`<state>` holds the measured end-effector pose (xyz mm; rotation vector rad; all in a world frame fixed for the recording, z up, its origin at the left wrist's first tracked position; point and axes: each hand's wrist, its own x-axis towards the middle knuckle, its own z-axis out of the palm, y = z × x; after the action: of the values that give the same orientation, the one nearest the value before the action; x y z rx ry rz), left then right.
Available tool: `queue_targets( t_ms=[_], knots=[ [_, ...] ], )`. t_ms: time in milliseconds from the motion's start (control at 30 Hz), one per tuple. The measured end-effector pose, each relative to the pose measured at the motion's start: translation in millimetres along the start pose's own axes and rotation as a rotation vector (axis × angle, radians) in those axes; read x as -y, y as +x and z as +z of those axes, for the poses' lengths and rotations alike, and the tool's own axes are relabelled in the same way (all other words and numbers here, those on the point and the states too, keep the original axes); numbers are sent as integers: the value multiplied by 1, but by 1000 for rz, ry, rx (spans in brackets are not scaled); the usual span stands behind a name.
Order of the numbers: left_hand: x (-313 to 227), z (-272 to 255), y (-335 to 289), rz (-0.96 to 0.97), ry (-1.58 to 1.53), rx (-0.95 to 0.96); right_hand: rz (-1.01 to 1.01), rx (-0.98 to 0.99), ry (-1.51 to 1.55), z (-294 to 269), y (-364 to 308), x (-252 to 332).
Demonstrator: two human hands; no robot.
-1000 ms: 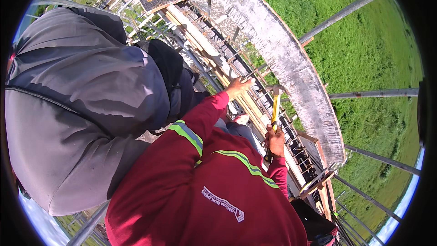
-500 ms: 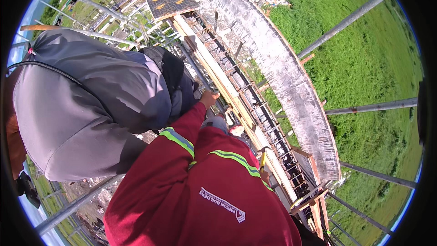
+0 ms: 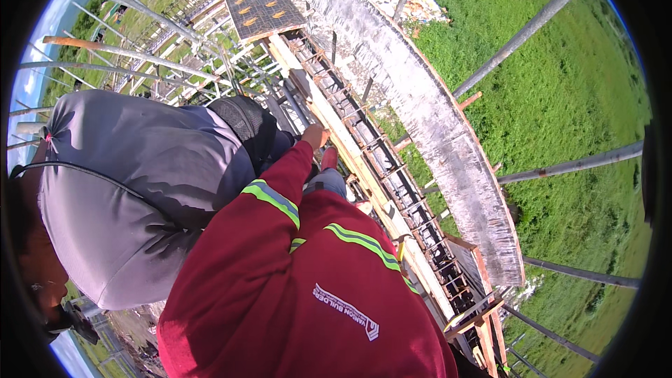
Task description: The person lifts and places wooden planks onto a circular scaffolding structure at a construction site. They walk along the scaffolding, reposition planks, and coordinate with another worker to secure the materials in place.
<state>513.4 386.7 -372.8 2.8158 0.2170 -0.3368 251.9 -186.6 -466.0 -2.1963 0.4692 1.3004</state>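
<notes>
My left hand (image 3: pixel 316 136) reaches out from a dark red sleeve with a reflective band. Its fingers look curled at the near side of a long wooden plank (image 3: pixel 332 120); what they hold, if anything, is too small to make out. A red, shoe-like shape (image 3: pixel 330 159) shows just below it, beyond a blue-grey trouser leg (image 3: pixel 327 182). Past the plank runs a narrow trough of rusty reinforcing bars (image 3: pixel 392 157). My right hand is hidden behind my red-shirted body. A small yellow object (image 3: pixel 401 250) peeks out at the shirt's right edge.
Close on my left a person in a grey shirt (image 3: pixel 140 189) bends over. A patterned dark panel (image 3: pixel 262 7) lies at the far end of the plank. A curved, weathered panel (image 3: pixel 420 119) and scaffold poles (image 3: pixel 570 171) stand at the right, above grass far below.
The person in grey has shifted lower in view. My left hand appears slightly higher and further left, and the red shoe-like shape now shows below it.
</notes>
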Motion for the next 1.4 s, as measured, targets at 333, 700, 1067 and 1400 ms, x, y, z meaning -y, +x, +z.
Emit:
queue_targets(
  t_ms=[333, 700, 1067, 1400],
  knots=[
    [77, -62, 37, -104, 249, -58, -10, -30, 135, -47, -18, 50],
    [209, -107, -10, -596, -97, -233, -49, -18, 90, -96, -11, 81],
    [299, -127, -91, -719, 99, -133, -74, 7, -2, -136, 4, 139],
    [357, -155, -238, -911, 29, -268, -136, 35, -79, -153, 33, 182]
  ],
)
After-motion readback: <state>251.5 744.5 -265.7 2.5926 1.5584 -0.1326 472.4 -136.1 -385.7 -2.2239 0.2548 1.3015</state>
